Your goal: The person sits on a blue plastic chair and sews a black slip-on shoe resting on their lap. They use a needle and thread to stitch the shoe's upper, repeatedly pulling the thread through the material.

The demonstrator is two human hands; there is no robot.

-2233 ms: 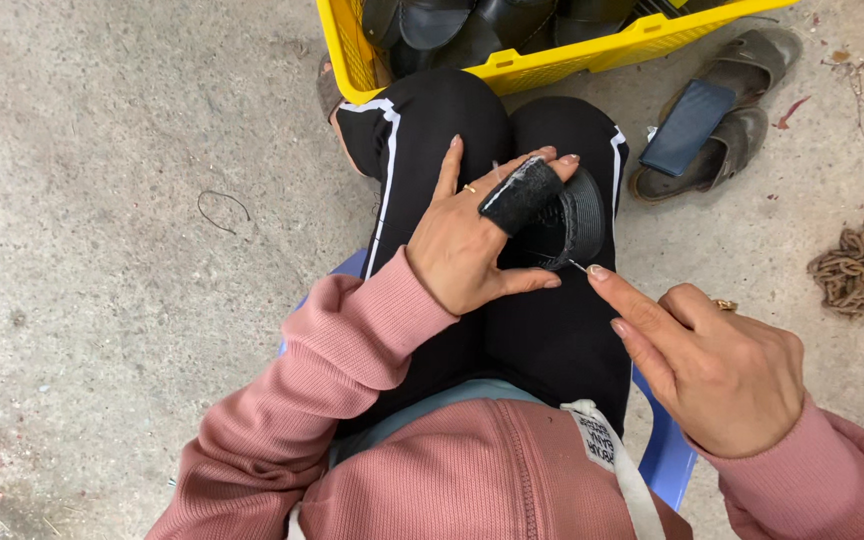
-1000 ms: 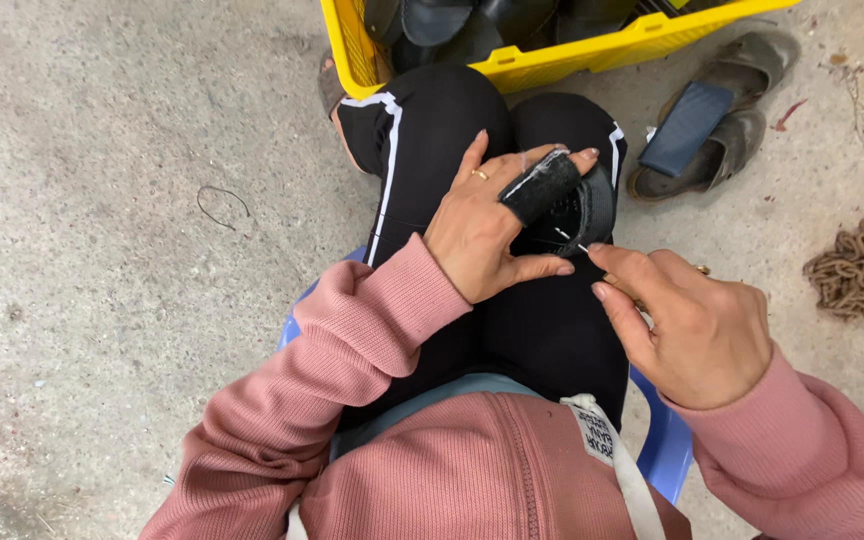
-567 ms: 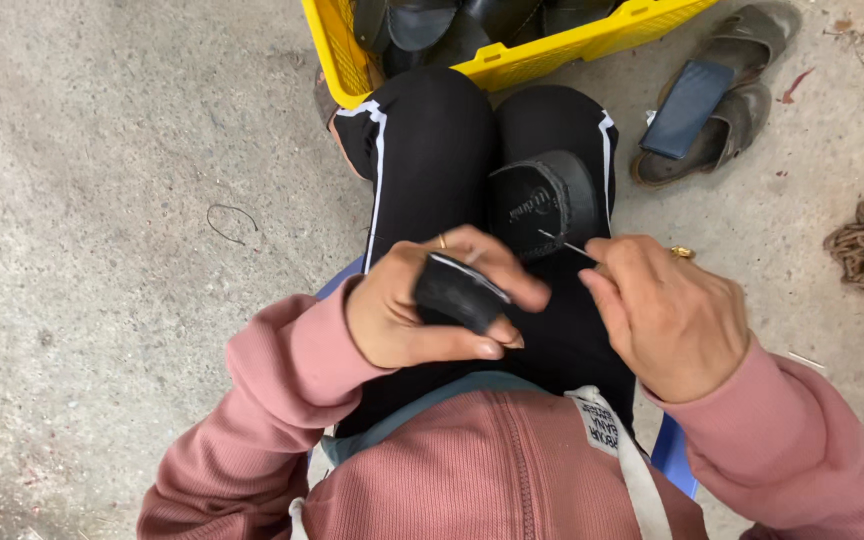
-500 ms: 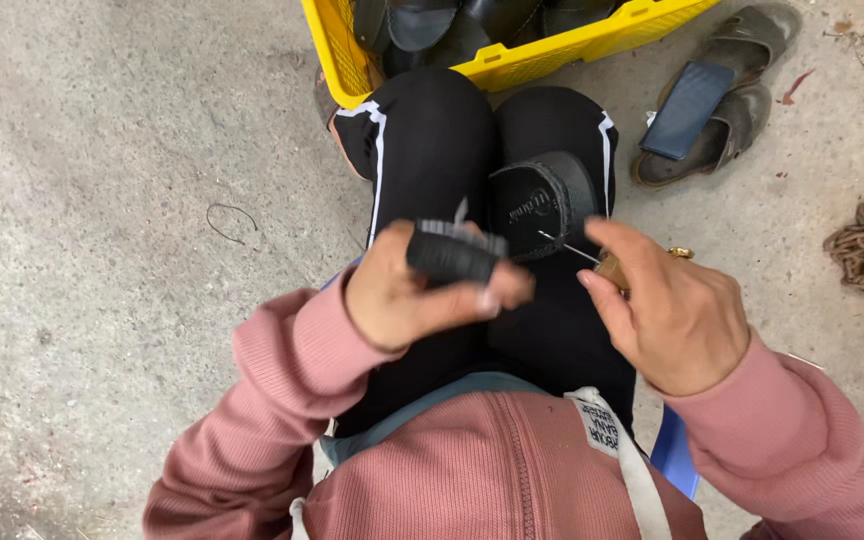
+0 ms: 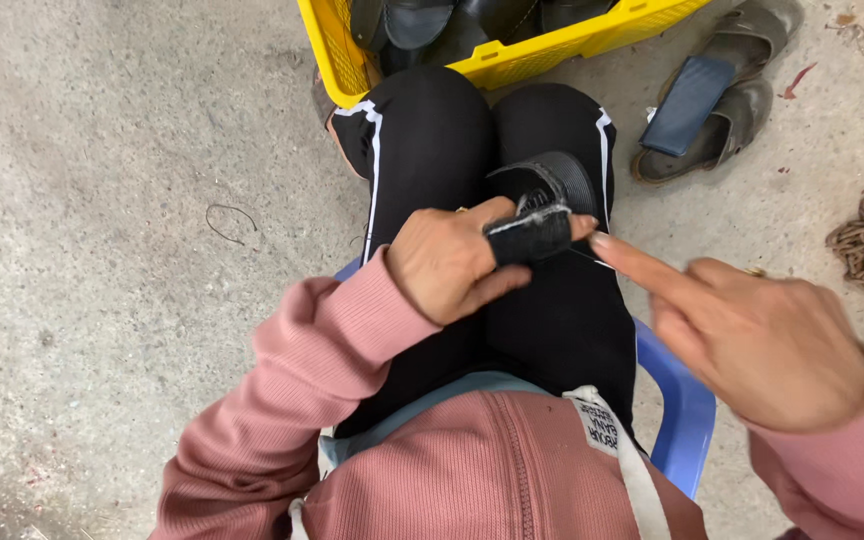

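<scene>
Black shoe piece (image 5: 530, 232), yellow crate (image 5: 512, 62) of shoes (image 5: 422, 20)

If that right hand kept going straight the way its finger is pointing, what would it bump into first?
Most likely the black strap piece pinched in the left hand. The right hand points up and left at it, fingertip almost touching, though depth is hard to judge.

- 1 small white label (image 5: 606, 437), rectangular with dark print, sits at the upper end of a pale strap (image 5: 636, 487) on the front of the pink zipped top (image 5: 512, 470), by the waist hem.
</scene>
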